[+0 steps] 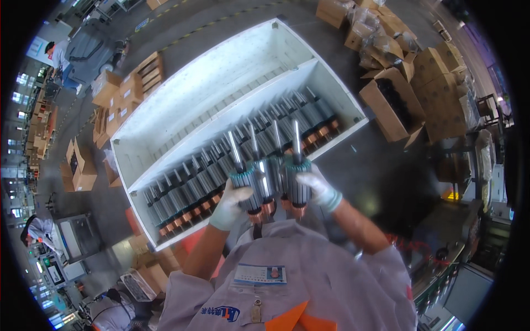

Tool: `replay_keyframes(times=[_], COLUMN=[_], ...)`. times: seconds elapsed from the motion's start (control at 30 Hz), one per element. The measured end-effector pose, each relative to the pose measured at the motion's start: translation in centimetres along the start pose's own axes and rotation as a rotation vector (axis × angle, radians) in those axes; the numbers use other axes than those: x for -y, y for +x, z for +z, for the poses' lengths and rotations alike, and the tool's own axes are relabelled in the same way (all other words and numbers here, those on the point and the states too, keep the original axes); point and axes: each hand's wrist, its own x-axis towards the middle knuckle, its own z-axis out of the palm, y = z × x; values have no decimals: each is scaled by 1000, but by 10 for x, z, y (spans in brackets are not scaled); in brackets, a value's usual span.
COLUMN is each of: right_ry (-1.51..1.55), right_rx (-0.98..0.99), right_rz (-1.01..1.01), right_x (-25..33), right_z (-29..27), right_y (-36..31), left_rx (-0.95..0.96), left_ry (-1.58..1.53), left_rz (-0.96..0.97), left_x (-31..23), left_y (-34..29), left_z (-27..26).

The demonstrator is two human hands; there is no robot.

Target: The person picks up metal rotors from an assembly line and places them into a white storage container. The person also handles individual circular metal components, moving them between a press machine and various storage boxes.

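A long white box-shaped crate with raised walls (201, 80) carries the things, and a lengthwise white partition (207, 137) splits it into two compartments. Small slots run along the far compartment beside this partition. In the near compartment sit closely packed cylindrical grey metal armatures (190, 190), side by side, their slim steel shafts pointing toward the partition and their ribbed copper ends toward the near wall. Around the crate spreads a smooth dark-grey floor (310, 32) marked with a yellow-and-black striped line (221, 20). At the right, an open brown cardboard carton (381, 113) holds dark pieces too small to identify.
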Motion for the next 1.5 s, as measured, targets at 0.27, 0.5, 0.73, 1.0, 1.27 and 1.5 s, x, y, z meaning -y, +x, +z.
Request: replay_keyframes(times=[0.27, 0.5, 0.73, 1.0, 1.27, 1.5], right_ry=[-35, -58, -51, -337, -1000, -1573], right_rx=[90, 136, 135, 66, -151, 169], right_rz=[184, 370, 538, 586, 444, 249], right_x=[36, -4, -97, -135, -126, -117], right_z=[-34, -4, 51, 101, 93, 83], right_y=[90, 148, 196, 214, 230, 222], left_rx=[-195, -273, -391, -663, -877, -564], left_ry=[-12, -91, -19, 128, 1015, 1815], left_rz=[95, 119, 35, -39, -518, -640], left_x=[-9, -22, -47, -53, -70, -79], left_y=[54, 31, -26, -63, -59, -57], left_z=[-6, -64, -154, -201, -231, -240])
